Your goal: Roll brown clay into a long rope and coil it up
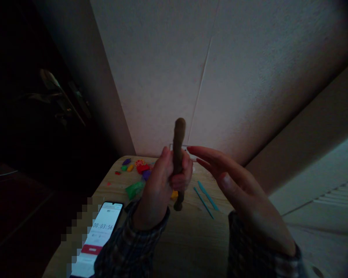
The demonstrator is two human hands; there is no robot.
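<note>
One long brown roll [179,135], formed but uneven, stands gripped in the left hand [158,189]; the right hand [246,189] hovers open, empty, nearby.

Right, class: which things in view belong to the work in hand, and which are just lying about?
In hand:
- long brown rounded roll, gripped by the left hand
- right hand, open beside it

Apparently just lying about:
- thin blue stick
- blue knife-shaped tool
- black-edged phone with lit screen
- crumpled green piece

Plaid sleeves [120,245] — dark, long
</note>
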